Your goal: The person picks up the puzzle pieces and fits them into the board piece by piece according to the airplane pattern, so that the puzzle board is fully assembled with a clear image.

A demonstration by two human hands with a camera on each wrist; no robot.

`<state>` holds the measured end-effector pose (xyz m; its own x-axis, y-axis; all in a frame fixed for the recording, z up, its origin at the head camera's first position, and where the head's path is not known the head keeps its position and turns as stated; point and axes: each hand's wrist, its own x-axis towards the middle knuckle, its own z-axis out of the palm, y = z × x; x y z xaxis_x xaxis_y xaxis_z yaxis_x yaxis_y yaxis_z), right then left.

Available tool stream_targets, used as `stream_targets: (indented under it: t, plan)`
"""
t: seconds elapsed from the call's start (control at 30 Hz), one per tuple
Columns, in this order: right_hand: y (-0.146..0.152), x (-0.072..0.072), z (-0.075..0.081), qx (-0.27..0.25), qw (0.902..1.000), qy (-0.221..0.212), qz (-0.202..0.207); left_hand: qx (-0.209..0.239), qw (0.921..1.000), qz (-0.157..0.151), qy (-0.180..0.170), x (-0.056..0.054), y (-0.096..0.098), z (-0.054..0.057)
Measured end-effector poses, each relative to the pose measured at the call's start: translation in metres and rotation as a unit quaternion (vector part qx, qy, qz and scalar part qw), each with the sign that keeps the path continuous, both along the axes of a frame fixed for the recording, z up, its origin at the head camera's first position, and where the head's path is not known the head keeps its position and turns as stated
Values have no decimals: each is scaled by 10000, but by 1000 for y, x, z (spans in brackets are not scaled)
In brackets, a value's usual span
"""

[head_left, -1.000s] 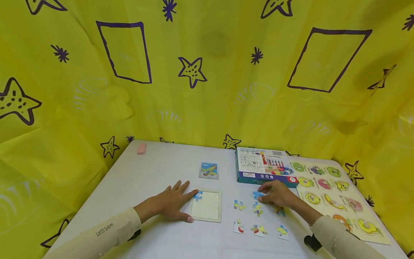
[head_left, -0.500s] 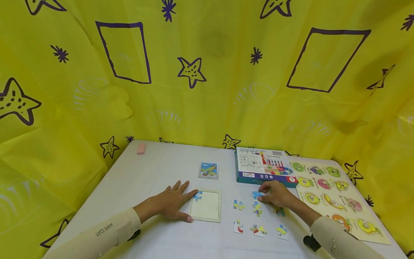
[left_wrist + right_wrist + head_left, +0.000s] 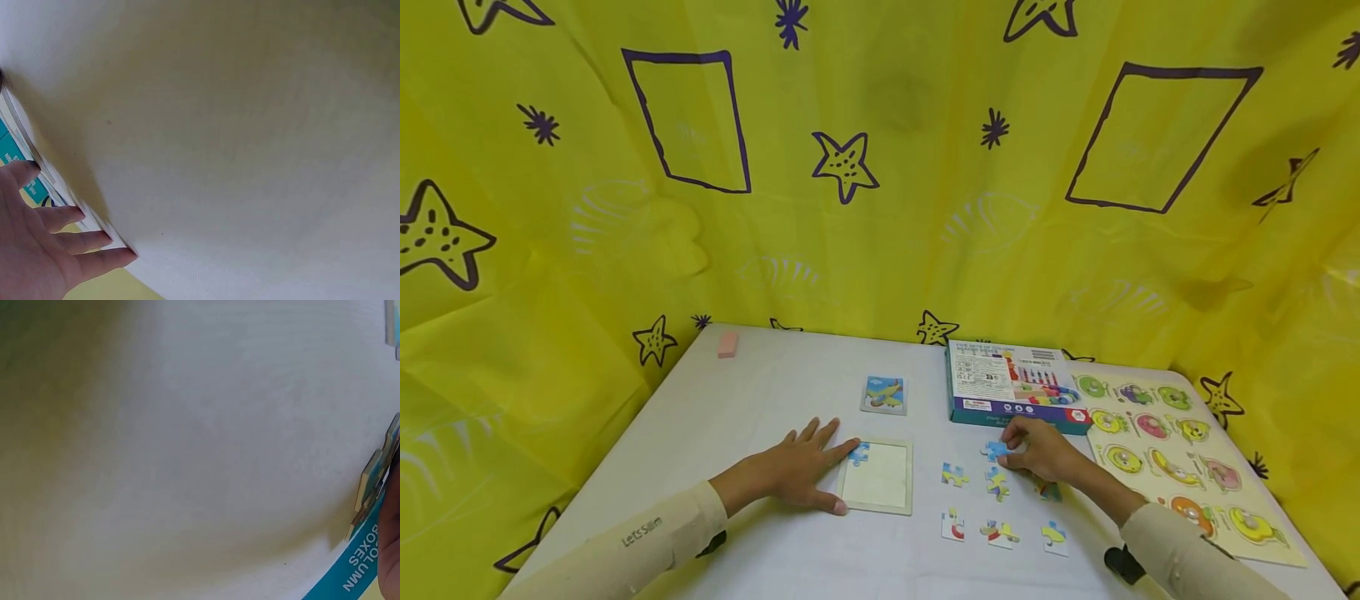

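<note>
My left hand point(image 3: 797, 468) lies spread along the left side of a shallow wooden puzzle tray point(image 3: 878, 507), index fingertip at its top left corner and thumb near its lower left. In that corner sits a blue jigsaw piece point(image 3: 859, 455). Over on the right, my right hand point(image 3: 1043, 450) pinches another blue jigsaw piece point(image 3: 993, 451) between thumb and fingers, at the top of a group of loose pieces. Straight fingers of the left hand point(image 3: 40, 247) show in the left wrist view. Only a sliver of the right hand point(image 3: 390, 540) enters the right wrist view.
Several loose pieces point(image 3: 955, 475) lie right of the tray, one partly hidden under the right hand. An airplane picture card point(image 3: 883, 395) lies beyond the tray. A boxed set point(image 3: 1007, 383) and a fruit board point(image 3: 1187, 467) occupy the right. A pink block point(image 3: 727, 345) sits far left.
</note>
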<state>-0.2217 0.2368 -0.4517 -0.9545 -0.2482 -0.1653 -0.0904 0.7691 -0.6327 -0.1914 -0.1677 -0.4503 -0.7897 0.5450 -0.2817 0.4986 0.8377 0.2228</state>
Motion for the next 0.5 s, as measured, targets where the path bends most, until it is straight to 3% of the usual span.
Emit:
stream_targets:
  t: [0.17, 0.5]
  plan:
    - [0, 2, 0, -293, 9995, -59, 115, 37, 10000, -7, 7, 0, 0, 1]
    - [2, 3, -3, -331, 9976, 318, 519, 22, 10000, 3, -3, 1, 1, 2]
